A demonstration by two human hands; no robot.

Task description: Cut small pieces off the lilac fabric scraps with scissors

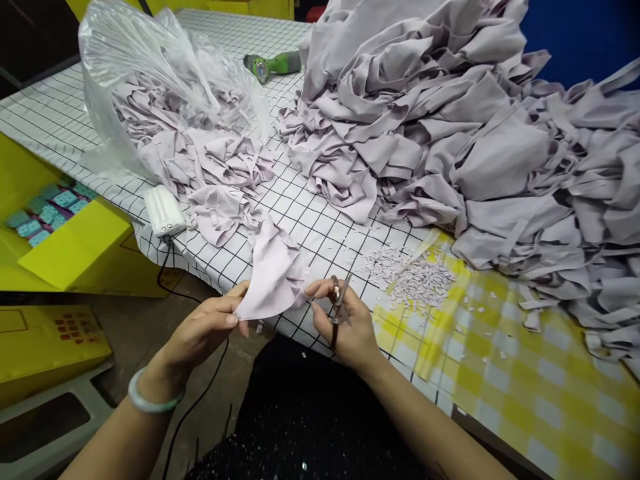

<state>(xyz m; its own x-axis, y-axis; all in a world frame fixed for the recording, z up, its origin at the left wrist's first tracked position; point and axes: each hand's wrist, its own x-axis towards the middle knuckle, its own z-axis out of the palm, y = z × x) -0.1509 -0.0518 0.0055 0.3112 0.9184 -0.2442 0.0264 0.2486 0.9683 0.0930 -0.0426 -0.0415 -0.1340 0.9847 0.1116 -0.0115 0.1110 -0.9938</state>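
Note:
My left hand (210,327) pinches the near corner of a pale lilac fabric piece (273,280) between thumb and fingers, just above the table's front edge. My right hand (356,337) is curled around a small pair of scissors (341,303), whose metal tip points up and away from me. Its thumb and index fingertips are at the right edge of the fabric; whether they grip it I cannot tell. More lilac pieces (205,160) trail back from the held one into a clear plastic bag (100,87).
A large heap of lilac fabric (425,127) covers the right and back of the checked table. Tiny clippings (420,280) lie on a yellow checked cloth (500,373). A white power bank (164,212) with a black cable sits at the left edge; a green tool (273,65) lies behind.

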